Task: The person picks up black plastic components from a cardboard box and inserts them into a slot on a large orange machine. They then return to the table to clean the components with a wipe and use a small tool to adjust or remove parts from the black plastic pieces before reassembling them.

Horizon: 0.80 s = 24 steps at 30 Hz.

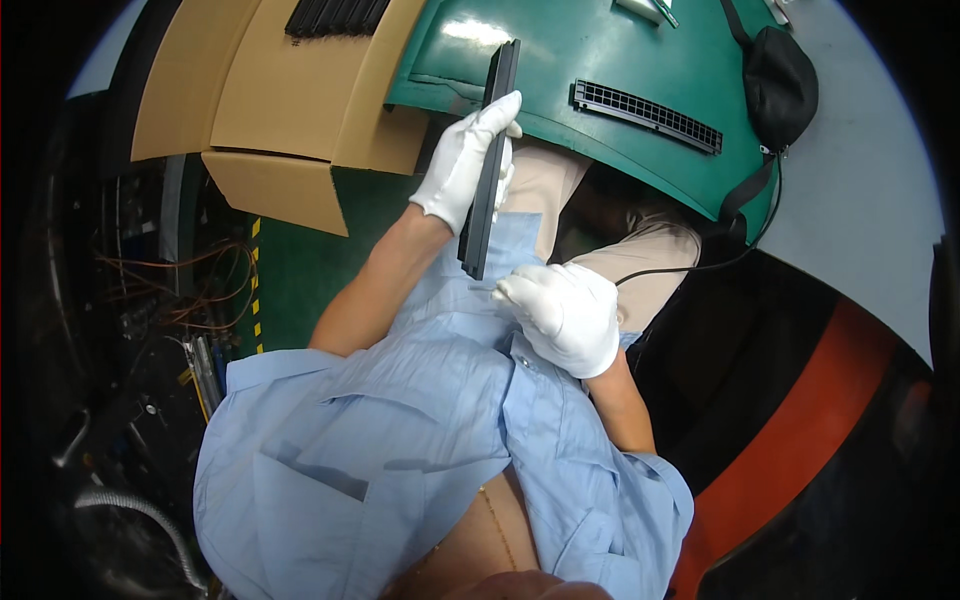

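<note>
Left hand (462,172), white-gloved: grip closed around one long black bar (482,225), held aslant, its upper end overlapping the green bench (560,55) in view. Fingers behind the bar partly hidden. Right hand (565,312), white-gloved: fingers curled in just beside the bar's lower end; cannot tell whether this grip has hold of anything.

Counts: hands, two; bars held, one; black grid-patterned strips (650,117) on bench, one; black pouches (782,90), one; cardboard boxes (275,90), one. Black ribbed pieces (338,16) at the box cut off by upper edge; number not readable. White item (640,9) on bench also cut off, kind unclear.
</note>
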Available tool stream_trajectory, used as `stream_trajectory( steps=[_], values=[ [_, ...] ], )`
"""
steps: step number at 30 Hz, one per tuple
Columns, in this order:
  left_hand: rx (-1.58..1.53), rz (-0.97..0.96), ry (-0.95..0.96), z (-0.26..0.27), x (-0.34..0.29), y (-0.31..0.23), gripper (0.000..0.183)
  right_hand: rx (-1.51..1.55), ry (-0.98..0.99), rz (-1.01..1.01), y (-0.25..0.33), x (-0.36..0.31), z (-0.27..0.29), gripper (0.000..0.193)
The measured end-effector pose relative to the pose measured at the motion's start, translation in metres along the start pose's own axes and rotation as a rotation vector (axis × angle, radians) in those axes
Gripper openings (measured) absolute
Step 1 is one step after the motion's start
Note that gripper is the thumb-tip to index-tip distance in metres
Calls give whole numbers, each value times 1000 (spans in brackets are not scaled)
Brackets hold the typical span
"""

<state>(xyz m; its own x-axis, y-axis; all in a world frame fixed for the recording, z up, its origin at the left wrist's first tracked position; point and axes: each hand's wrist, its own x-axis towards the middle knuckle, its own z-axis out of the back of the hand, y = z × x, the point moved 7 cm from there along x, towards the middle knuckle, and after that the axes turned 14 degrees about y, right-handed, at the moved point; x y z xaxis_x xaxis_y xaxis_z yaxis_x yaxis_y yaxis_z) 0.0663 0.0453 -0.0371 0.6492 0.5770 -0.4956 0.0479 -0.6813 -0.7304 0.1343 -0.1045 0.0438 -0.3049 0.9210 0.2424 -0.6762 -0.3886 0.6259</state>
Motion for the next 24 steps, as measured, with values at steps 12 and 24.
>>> stream_trajectory(
  steps=[12, 24],
  values=[
    [-125, 121, 114, -7, -30, 40, 59, -88, -40, -102, -13, 4, -3, 39],
    [11, 166, 204, -40, -83, 44, 58, -145, -127, -211, -33, 8, 38, 30]
  ],
)
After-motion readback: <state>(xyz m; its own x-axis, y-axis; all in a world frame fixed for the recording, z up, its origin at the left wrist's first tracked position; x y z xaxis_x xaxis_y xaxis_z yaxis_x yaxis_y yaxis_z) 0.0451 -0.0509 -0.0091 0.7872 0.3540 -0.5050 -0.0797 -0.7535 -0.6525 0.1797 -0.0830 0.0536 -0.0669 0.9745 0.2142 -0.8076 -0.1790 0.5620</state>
